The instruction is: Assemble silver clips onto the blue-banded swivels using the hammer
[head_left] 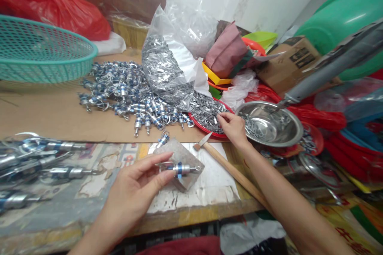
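Between the thumb and fingers of my left hand (143,179) is a silver-and-blue metal part (184,168) with a small ring at its tip. It lies over a grey metal block (191,181) near the table's front edge. My right hand (233,127) reaches to the red tray (199,126) of small metal clips (206,113), its thumb and fingertips pinched together at the clips; what they hold is too small to make out. A hammer (230,167) with a wooden handle lies beside the block, partly under my right forearm.
A pile of similar metal parts (119,83) spreads behind the block, with more (38,163) at the left. A clear bag of clips (164,71), a steel bowl (290,127) and a green basket (44,51) stand around. A grey pole (332,59) slants over the bowl.
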A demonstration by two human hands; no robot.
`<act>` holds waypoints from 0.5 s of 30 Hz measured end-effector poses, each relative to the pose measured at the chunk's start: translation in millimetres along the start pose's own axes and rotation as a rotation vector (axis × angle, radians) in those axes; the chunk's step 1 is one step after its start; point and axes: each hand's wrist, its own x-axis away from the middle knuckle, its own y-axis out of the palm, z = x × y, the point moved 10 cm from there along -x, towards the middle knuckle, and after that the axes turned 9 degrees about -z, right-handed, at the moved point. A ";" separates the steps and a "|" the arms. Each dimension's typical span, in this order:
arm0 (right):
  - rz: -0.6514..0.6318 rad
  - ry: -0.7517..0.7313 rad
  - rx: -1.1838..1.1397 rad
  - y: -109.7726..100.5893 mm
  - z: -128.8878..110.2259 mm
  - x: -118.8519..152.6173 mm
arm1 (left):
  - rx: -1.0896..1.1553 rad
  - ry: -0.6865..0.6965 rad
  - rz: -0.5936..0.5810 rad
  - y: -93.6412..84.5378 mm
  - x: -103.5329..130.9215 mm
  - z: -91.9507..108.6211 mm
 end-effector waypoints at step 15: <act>-0.321 -0.317 -0.507 53.6 -139.2 113.8 | -0.366 0.387 0.035 4.1 11.1 26.2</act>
